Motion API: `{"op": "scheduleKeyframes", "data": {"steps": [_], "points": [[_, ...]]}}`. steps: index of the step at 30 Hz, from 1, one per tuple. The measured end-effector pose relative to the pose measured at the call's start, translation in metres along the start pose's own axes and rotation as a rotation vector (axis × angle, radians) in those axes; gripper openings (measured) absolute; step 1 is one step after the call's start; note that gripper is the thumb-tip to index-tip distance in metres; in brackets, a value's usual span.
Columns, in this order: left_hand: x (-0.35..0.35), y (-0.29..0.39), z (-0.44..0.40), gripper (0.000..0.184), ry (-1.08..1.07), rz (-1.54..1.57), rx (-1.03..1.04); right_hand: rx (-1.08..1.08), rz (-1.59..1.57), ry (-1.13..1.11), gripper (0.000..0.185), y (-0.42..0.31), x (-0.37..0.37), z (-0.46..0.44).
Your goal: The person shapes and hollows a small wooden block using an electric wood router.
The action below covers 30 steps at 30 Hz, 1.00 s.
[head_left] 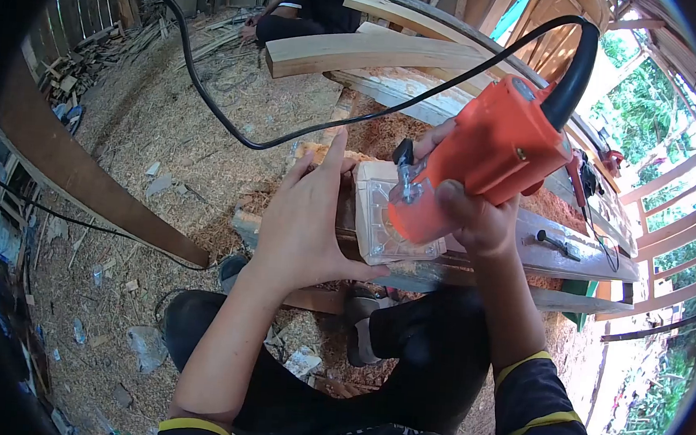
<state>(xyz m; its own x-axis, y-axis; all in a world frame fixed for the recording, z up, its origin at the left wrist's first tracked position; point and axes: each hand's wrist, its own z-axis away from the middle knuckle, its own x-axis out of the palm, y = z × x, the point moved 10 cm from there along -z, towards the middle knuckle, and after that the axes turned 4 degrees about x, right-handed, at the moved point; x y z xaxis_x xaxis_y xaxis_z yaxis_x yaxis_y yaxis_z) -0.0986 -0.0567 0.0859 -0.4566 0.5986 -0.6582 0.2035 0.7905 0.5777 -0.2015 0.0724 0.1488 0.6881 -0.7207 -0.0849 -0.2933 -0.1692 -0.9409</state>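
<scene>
An orange trim router (pixel 496 139) with a clear plastic base is in my right hand (pixel 480 214), whose fingers wrap round its lower body. The router leans over a pale wooden block (pixel 374 239) with a line pattern on its top face. To the left of the block is my left hand (pixel 304 223), fingers stretched and spread. Its thumb runs along the block's near edge; whether it presses on the wood I cannot tell. Block and hands are above a wooden plank bench (pixel 520 264). The router's bit is hidden by its base and the glare.
A black cord (pixel 241 138) loops from the router across the view. Curved timber (pixel 366 55) lies beyond the bench. A clamp-like metal tool (pixel 557 245) and another red power tool (pixel 581 180) lie at right. A brown board (pixel 88 162) slants at left. Another person (pixel 296 15) sits at the back.
</scene>
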Motion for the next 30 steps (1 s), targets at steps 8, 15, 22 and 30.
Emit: {"op": "scheduleKeyframes", "data": {"steps": [8,15,22,30], "points": [[0.0,0.003,-0.001,0.16,0.013,-0.008,0.068,-0.068,0.1,-0.052,0.081,-0.009,0.008,0.0],[0.003,-0.001,-0.001,0.159,-0.014,-0.009,0.037,-0.171,0.061,-0.078,0.068,-0.023,0.015,0.0],[0.002,-0.002,0.002,0.156,0.003,0.01,0.035,-0.204,-0.057,0.047,0.065,-0.02,-0.021,-0.006],[0.0,0.002,0.004,0.138,0.037,-0.143,0.103,-0.233,-0.132,0.076,0.07,-0.03,-0.042,-0.007]]}}
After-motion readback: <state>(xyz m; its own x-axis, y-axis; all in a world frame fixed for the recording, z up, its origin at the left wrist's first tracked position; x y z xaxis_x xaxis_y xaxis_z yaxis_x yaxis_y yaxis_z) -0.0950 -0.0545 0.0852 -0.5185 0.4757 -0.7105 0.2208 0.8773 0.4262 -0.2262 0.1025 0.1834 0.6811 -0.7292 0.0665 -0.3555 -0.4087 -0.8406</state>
